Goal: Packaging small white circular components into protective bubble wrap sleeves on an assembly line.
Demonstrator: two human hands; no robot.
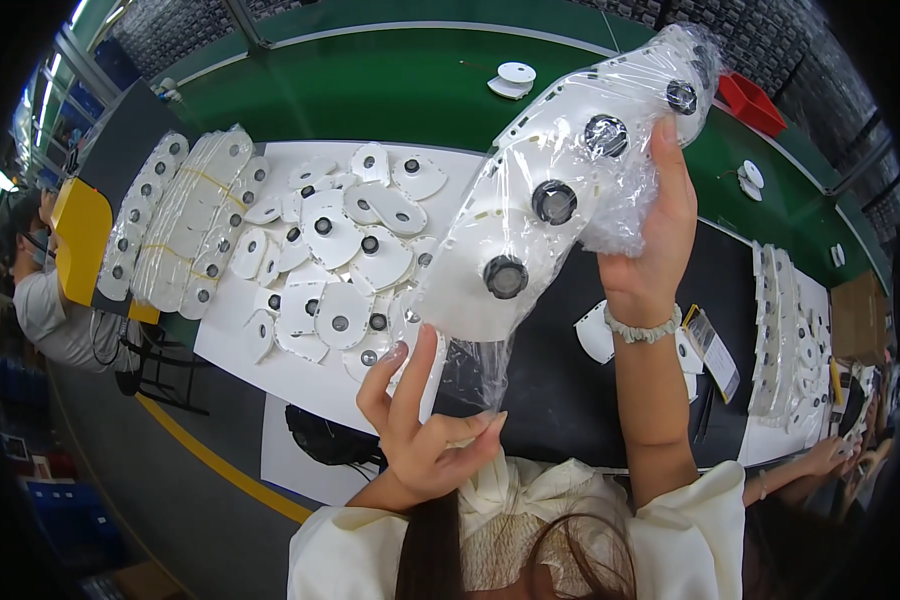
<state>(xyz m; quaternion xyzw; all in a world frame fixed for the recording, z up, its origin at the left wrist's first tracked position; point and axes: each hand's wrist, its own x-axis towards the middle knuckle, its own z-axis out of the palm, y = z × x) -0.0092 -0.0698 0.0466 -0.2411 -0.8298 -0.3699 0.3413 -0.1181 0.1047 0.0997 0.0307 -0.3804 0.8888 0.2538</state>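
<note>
Right hand [653, 235] is raised above the table, its fingers closed around the far end of a clear plastic bag [560, 195] that is packed with a row of white flat parts, each bearing a dark round fitting. A pale beaded bracelet [644, 328] is worn on that wrist. Left hand [425, 425] is held lower and nearer, with the index and middle fingers stretched up toward the bag's near end and the thumb and remaining fingers pinched on the loose plastic tail hanging from it. The bag is thus held slanted in the air, from near left to far right, over the seam between a white sheet [270, 365] and a black mat [555, 385]. On the white sheet to the left, a loose heap of white parts [335, 255] with dark centres is spread out, and further left several filled bags [180, 225] are laid side by side. Far off on the green table [370, 90] a white spool [512, 78] is seen, and a red bin [753, 100] lies at the far right. More stacked white parts [785, 345] are placed at the right, where another person's hand [830, 455] is seen.
</note>
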